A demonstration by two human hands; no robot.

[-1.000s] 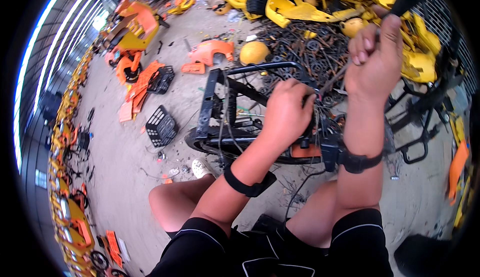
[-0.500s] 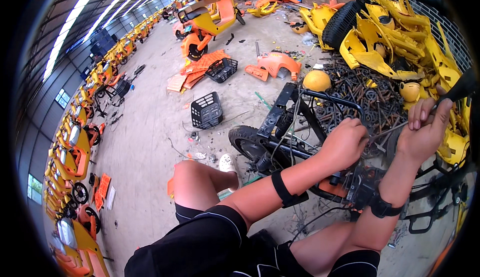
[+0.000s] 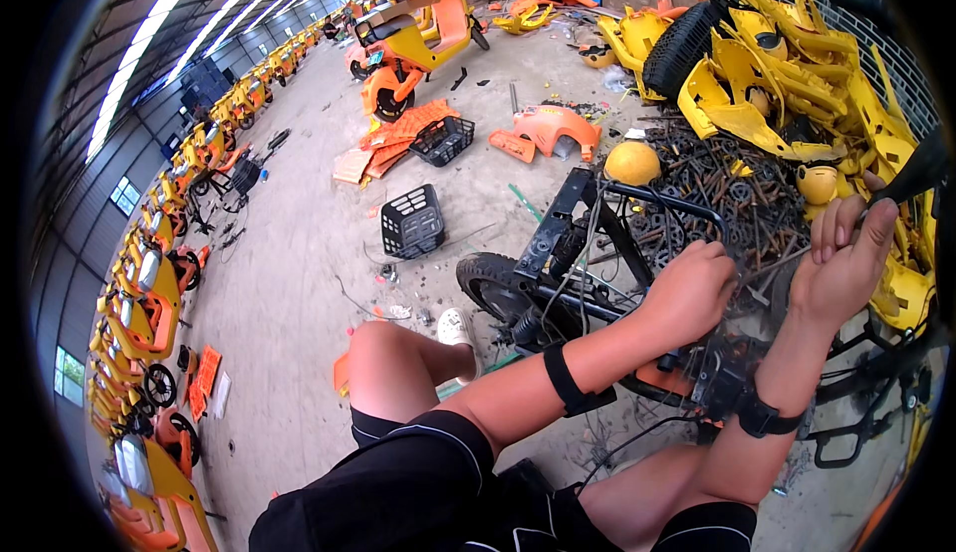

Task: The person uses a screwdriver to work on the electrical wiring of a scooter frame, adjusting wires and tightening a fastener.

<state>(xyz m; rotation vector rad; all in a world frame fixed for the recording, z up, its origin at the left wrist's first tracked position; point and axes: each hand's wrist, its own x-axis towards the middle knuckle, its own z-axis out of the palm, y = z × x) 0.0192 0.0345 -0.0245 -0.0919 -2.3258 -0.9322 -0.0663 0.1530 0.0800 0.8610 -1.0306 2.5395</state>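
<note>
A stripped black scooter frame (image 3: 558, 223) with a rear wheel (image 3: 488, 283) lies in front of me, loose wires hanging along it. My left hand (image 3: 689, 291) is closed in a fist above the frame; whatever its fingers hold is hidden. To the right and a little higher, my right hand (image 3: 841, 263) has its fingers curled round a thin metal rod (image 3: 782, 265), which slants down toward my left hand. A dark, long part (image 3: 914, 169) runs past my right fingertips at the right rim. Below my hands sits a black motor-like block (image 3: 725, 378) on the frame.
Behind the frame spreads a heap of rusty metal parts (image 3: 707, 179), with a yellow helmet (image 3: 632, 164) beside it. Yellow body panels (image 3: 797, 84) pile up at the right. Black baskets (image 3: 412, 221) and orange panels (image 3: 558, 129) lie on the floor. Scooters (image 3: 149, 303) line the left wall.
</note>
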